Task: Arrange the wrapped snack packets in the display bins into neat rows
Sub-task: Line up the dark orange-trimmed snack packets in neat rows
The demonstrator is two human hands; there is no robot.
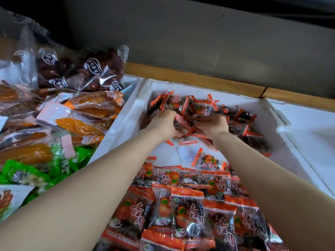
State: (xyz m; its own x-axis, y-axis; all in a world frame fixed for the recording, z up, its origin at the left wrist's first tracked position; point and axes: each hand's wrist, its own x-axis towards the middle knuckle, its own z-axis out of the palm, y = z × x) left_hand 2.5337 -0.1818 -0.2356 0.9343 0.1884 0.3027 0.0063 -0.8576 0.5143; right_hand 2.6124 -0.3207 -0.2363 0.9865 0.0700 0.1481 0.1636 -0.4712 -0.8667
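Left hand (163,124): curled round a clutch of the loose packets (190,105), fingers dug into the heap from its left side.
Right hand (212,125): likewise cupped and gripping packets from the right. The two hands nearly meet, most likely so that a whole handful lifts at once.
Where the packets are: all in the white foam bin (126,120). The jumble sits at its far end, and the tidy rows (190,205) fill the near end, overlapping like shingles with labels up.
Why the gap: a strip of bare bin floor between heap and rows holds a stray packet (208,160) and looks like the place for the next row (my guess, not a thing seen).
Neighbouring snacks (81,124): orange, green and dark-red packs heaped in the bin to the left, neither hand touching them.
Hidden: fingertips are buried under wrappers, so how many packets each hand holds cannot be told. The forearms cover part of the rows, the nearest rows are cut off by the lower edge, and the small print is unreadable.
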